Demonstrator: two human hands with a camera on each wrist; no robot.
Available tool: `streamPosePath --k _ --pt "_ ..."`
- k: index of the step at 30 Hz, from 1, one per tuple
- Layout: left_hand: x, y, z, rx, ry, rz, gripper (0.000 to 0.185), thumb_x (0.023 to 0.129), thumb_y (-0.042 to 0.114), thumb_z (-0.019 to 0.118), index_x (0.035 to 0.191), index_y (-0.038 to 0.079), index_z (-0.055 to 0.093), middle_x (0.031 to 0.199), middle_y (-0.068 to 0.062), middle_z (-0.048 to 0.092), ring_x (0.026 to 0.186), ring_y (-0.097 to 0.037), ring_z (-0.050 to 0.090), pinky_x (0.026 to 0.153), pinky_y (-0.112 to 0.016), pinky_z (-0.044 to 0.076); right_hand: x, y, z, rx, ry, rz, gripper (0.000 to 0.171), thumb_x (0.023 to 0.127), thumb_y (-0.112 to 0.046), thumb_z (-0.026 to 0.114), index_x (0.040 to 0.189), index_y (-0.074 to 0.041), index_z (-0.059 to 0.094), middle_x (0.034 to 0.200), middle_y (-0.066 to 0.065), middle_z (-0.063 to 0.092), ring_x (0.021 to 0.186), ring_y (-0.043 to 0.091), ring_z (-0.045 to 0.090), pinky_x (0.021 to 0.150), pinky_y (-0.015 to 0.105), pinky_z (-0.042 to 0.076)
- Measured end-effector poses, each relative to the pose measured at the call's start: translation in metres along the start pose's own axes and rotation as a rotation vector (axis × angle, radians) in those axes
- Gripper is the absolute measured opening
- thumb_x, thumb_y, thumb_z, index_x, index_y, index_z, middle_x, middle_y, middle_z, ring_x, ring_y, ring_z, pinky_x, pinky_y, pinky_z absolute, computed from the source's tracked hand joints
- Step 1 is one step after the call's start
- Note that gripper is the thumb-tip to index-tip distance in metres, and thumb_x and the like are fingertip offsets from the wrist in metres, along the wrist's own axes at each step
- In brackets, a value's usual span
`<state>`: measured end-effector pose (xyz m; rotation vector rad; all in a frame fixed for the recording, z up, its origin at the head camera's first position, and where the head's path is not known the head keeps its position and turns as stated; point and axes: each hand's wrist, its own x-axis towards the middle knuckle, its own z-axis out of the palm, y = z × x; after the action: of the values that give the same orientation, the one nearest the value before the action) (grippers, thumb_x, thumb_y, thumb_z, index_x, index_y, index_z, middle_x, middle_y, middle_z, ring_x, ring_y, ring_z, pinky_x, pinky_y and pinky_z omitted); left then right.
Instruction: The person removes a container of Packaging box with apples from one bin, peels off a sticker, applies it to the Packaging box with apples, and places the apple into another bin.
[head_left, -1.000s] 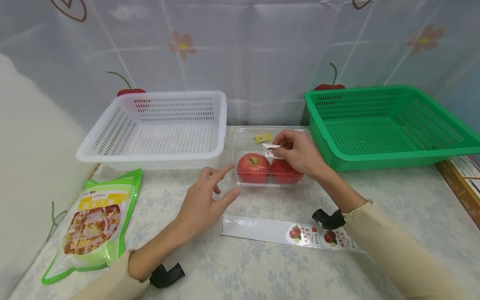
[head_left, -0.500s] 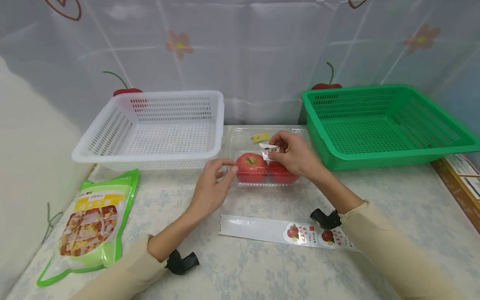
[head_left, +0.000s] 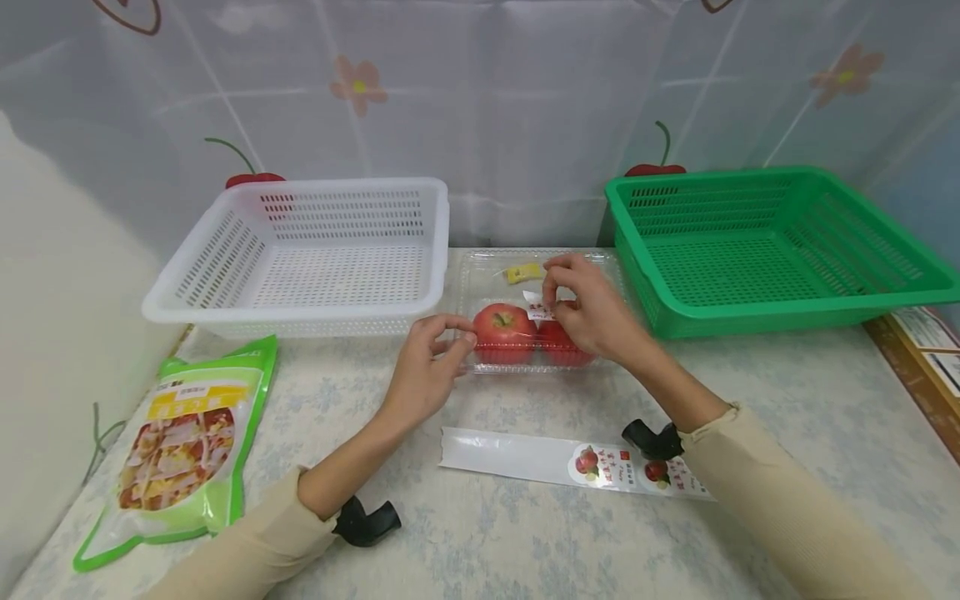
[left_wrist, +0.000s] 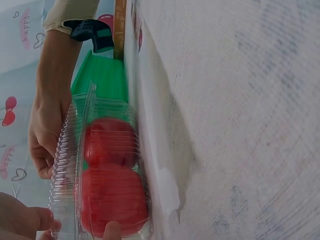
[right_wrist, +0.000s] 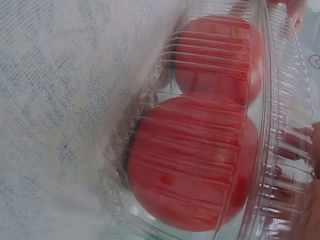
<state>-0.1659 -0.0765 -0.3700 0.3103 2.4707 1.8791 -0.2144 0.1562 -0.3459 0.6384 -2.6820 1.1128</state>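
A clear plastic clamshell box (head_left: 480, 287) holds a left apple (head_left: 504, 329) and a right apple (head_left: 564, 343), both red. My left hand (head_left: 420, 367) grips the box's left end between thumb and fingers. Over the lid, my right hand (head_left: 596, 312) bends its index finger and thumb to the right edge of a small white label (head_left: 537, 306) with red print. The label lies nearly flat over the lid; its right part is hidden by the fingers. Both apples, left (left_wrist: 114, 200) and right (left_wrist: 110, 142), show through the box side in the left wrist view.
Behind the box lies a small yellow packet (head_left: 522, 273). A white basket (head_left: 296, 317) stands left, a green basket (head_left: 787, 315) right. A label strip (head_left: 510, 454) lies in front, partly under the right sleeve. A green food bag (head_left: 183, 462) rests far left.
My left hand has moved right and taken hold of the box's left end. The label, folded up in my right fingers before, now lies flatter against the lid.
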Motion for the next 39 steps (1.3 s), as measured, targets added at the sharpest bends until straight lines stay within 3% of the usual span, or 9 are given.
streamPosePath --k 4,8,13,19,28,34,39 --pt "0.0 -0.001 0.0 0.013 -0.003 0.011 0.015 0.099 0.009 0.058 0.11 0.001 0.064 0.124 -0.016 0.044 0.102 -0.036 0.065 0.074 -0.041 0.06 -0.001 -0.003 0.002 -0.074 -0.046 0.017 0.025 0.086 0.01 0.052 0.077 -0.004 0.07 0.136 0.019 0.054 0.127 0.038 0.044 0.105 0.054 0.038" --pt "0.0 -0.002 -0.001 0.018 -0.016 0.029 0.013 0.098 0.007 0.058 0.107 -0.001 0.064 0.125 -0.018 0.044 0.101 -0.039 0.065 0.075 -0.042 0.06 -0.001 -0.004 0.004 -0.177 -0.072 0.015 0.019 0.09 -0.002 0.062 0.1 -0.004 0.077 0.145 0.017 0.049 0.128 0.037 0.043 0.105 0.054 0.039" --pt "0.0 -0.002 -0.002 0.013 -0.021 0.021 0.013 0.098 0.008 0.058 0.106 -0.001 0.064 0.126 -0.018 0.043 0.102 -0.038 0.065 0.075 -0.043 0.06 0.0 -0.004 0.005 -0.297 -0.125 -0.005 0.034 0.094 -0.016 0.065 0.126 -0.005 0.068 0.151 0.022 0.039 0.138 0.042 0.03 0.112 0.059 0.028" --pt "0.002 -0.001 -0.001 -0.009 -0.027 -0.002 0.013 0.098 0.008 0.059 0.107 -0.001 0.063 0.125 -0.018 0.043 0.105 -0.041 0.063 0.076 -0.042 0.06 0.003 -0.001 0.003 -0.308 -0.183 -0.025 0.043 0.095 -0.023 0.066 0.134 -0.004 0.061 0.147 0.026 0.042 0.145 0.043 0.015 0.118 0.058 0.007" --pt "0.002 0.001 -0.002 -0.036 -0.023 -0.069 0.014 0.098 0.01 0.06 0.107 0.001 0.064 0.127 -0.017 0.042 0.109 -0.037 0.061 0.075 -0.042 0.06 0.002 -0.005 -0.007 -0.409 -0.411 0.074 0.056 0.103 -0.036 0.049 0.153 -0.016 0.037 0.162 0.022 0.01 0.147 0.044 -0.004 0.116 0.064 0.006" --pt "0.002 -0.001 -0.003 -0.038 -0.017 -0.078 0.013 0.098 0.012 0.061 0.107 0.002 0.064 0.128 -0.016 0.043 0.111 -0.039 0.059 0.074 -0.041 0.06 0.001 -0.005 -0.015 -0.367 -0.496 0.058 0.055 0.106 -0.033 0.041 0.157 -0.017 0.027 0.163 0.02 0.0 0.146 0.041 -0.015 0.116 0.063 0.001" --pt "0.003 -0.001 -0.003 -0.039 -0.016 -0.073 0.013 0.098 0.012 0.061 0.106 0.003 0.065 0.129 -0.015 0.043 0.11 -0.038 0.06 0.075 -0.041 0.06 0.002 -0.004 -0.025 -0.316 -0.536 0.018 0.053 0.106 -0.026 0.04 0.157 -0.016 0.026 0.163 0.021 0.0 0.146 0.04 -0.015 0.115 0.064 0.002"
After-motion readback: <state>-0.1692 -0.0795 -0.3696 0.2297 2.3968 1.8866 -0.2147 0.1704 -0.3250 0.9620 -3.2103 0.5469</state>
